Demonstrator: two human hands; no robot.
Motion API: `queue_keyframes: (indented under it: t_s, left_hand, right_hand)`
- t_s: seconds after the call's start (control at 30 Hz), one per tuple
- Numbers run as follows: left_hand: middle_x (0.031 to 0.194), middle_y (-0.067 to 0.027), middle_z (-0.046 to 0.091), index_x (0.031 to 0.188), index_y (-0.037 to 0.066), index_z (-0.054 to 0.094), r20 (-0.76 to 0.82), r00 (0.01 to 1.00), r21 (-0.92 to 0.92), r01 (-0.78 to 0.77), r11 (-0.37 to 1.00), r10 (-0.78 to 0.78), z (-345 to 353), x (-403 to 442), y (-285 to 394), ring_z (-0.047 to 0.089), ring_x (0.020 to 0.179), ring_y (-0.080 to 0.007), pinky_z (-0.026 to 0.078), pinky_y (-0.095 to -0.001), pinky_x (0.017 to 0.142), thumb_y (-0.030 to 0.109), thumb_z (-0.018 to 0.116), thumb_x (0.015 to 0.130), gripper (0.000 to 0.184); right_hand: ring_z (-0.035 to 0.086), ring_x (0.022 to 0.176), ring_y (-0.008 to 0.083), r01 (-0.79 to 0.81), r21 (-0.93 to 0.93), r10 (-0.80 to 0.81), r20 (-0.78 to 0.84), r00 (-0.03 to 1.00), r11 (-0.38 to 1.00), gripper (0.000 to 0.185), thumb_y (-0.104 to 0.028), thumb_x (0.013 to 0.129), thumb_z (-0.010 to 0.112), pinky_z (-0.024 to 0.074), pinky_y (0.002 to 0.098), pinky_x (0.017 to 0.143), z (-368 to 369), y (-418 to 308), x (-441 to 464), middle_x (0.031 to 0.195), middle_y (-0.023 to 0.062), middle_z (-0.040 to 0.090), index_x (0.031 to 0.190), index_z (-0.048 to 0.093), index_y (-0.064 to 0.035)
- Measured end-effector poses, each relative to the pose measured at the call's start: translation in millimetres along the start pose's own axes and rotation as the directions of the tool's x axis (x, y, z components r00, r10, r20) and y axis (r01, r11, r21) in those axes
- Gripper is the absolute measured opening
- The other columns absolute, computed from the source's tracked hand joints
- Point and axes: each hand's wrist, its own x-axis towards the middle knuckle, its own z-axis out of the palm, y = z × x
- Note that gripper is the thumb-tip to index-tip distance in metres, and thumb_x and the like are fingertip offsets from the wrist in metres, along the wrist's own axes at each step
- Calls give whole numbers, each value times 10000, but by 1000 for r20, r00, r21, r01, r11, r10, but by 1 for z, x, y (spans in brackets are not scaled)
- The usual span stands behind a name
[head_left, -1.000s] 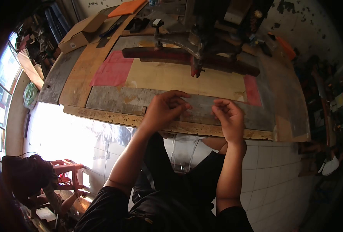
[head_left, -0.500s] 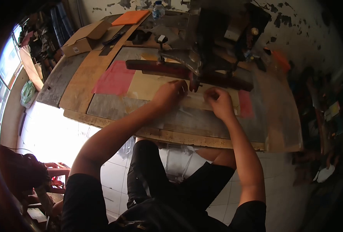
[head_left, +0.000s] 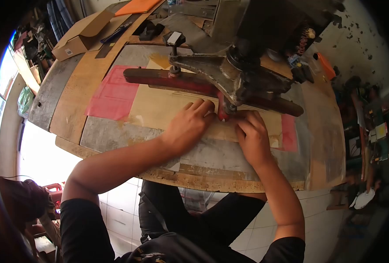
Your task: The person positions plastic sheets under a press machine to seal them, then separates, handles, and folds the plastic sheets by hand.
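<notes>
Reaches over the front edge of a worktop [head_left: 190, 179] with both forearms, in short black sleeves. Holds the left hand [head_left: 189, 122], back upward and with curled fingers, just left of a dark-red prong [head_left: 222, 109] at the middle of a long dark-red bar [head_left: 159, 79]. Holds the right hand [head_left: 253, 133], with fingers and thumb bent inward, just right of the same prong. Cannot tell, with the fingertips mostly hidden, whether grasping anything with either of the hands. Has a tan sheet [head_left: 150, 105] lying flat on a grey plate [head_left: 106, 133], below the bar and the hands, with a pink sheet [head_left: 111, 98] at its left end and a narrower pink piece [head_left: 289, 131] at its right. Has the bar slanting across the view, carried by a branching metal arm [head_left: 223, 72], with a black knob [head_left: 174, 38] upright above its left part. Farther back, at the worktop's left, has a cardboard box [head_left: 80, 41] near an orange sheet [head_left: 137, 6]. Has another person [head_left: 19, 197] at the lower left, beyond the worktop.
</notes>
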Motion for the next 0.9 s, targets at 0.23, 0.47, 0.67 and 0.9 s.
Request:
queue_keyframes:
  t_s: [0.23,0.47,0.67,0.9]
  left_hand:
    - [1040,-79,605,963,33,694,61,990,103,-133,986,127,-6,2,5,576,1075,-232,478,-342,933,128,617,826,184]
    - [1040,-58,609,1006,43,704,110,986,96,-139,986,129,-8,1,6,601,1042,-211,504,-337,911,127,621,835,207]
    - [1173,-73,641,1126,16,708,208,967,128,-175,976,147,-17,-4,7,616,1105,-209,520,-334,941,122,622,843,314]
    - [1380,-108,640,1333,-39,659,273,936,216,-284,934,222,-28,-6,4,607,1225,-209,512,-330,1002,130,617,856,507]
  right_hand:
    - [677,1037,335,26,-39,-22,86,996,999,310,134,796,639,564,433,893,1,-7,-2,1097,131,703,1050,749,-4]
    - [666,1089,282,154,-234,-109,193,975,960,395,16,824,629,580,385,953,-5,-12,-9,1262,113,692,1212,701,23]
    - [650,1096,270,154,-254,-96,226,969,955,465,15,818,637,579,380,954,-4,-15,-11,1340,115,662,1280,688,11]
    - [645,1129,257,190,-261,-109,293,950,947,460,-31,853,628,575,378,972,-9,-13,-11,1406,114,643,1308,689,-1]
